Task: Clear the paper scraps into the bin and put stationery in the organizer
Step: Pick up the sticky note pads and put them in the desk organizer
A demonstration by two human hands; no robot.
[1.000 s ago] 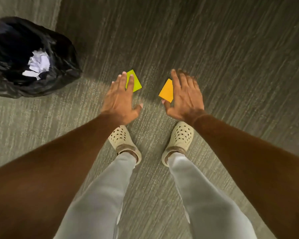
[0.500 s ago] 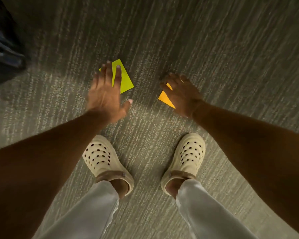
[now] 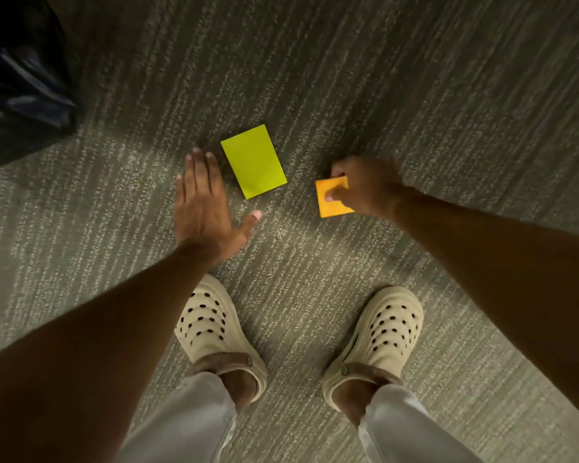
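A: Which step is the person on?

B: Picking paper off the floor, by the look of it. 2 scraps lie on the carpet ahead of the pale clogs. The right hand is down on the orange scrap, the thumb pressed on top of it and the other fingers curled over its far edge, so they seem to be pinched on it.

A: Is it lifted yet?

B: Hard to say; the view is a little soft there. It may just be leaving the carpet.

A: And the left hand?

B: Flat and empty, fingers straight and close together, the thumb spread out to the side. It hovers just beside the green scrap, not touching it. That scrap lies flat on the floor between the 2 hands.

A: So what does the next move call for?

B: Probably getting a fingertip under an edge of the green scrap, since thin paper lies tight on carpet pile, then carrying both to the bin.

A: Where is the bin?

B: At the upper left only a dark, shiny bin bag shows, well apart from the scraps. Its opening is cut off by the frame, so what it holds cannot be told. No organizer or stationery is in view.
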